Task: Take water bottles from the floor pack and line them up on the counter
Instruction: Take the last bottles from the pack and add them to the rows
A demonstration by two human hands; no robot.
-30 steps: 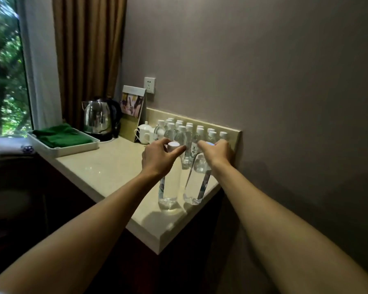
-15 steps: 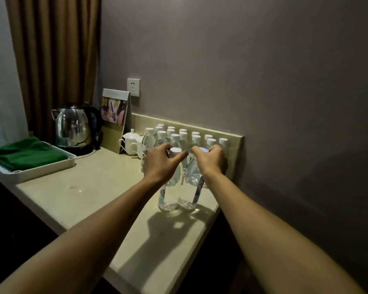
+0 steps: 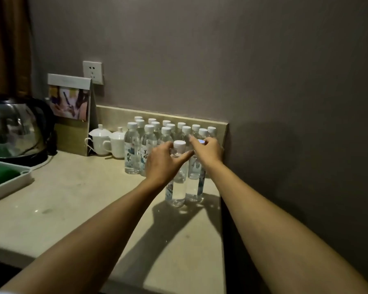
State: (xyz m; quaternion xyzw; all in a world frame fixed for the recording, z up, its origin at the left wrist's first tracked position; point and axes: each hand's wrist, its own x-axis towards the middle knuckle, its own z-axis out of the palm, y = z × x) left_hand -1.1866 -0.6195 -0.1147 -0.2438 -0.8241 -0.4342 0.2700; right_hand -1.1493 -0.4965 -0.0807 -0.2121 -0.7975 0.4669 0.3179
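Gripping a bottle neck each: the left hand (image 3: 163,164) has thumb and fingers curled round the left front bottle (image 3: 177,179) just under its white cap, and the right hand (image 3: 208,152) pinches the top of the right front bottle (image 3: 194,183), fingers over its cap. Both bottles stand upright and touching on the counter (image 3: 72,209), centre of frame, just in front of the bottle group (image 3: 157,134) packed against the backsplash. Compared with half a second ago the pair sits nearer the group and the view has swung right, so the kettle (image 3: 15,128) is now cut off at the left edge. Counting caps: about fourteen bottles in the group, though some hide behind the hands, plus two held. Two lidded white cups (image 3: 108,141), one card stand (image 3: 70,107), one wall socket (image 3: 92,72), one tray (image 3: 6,181) lower left.
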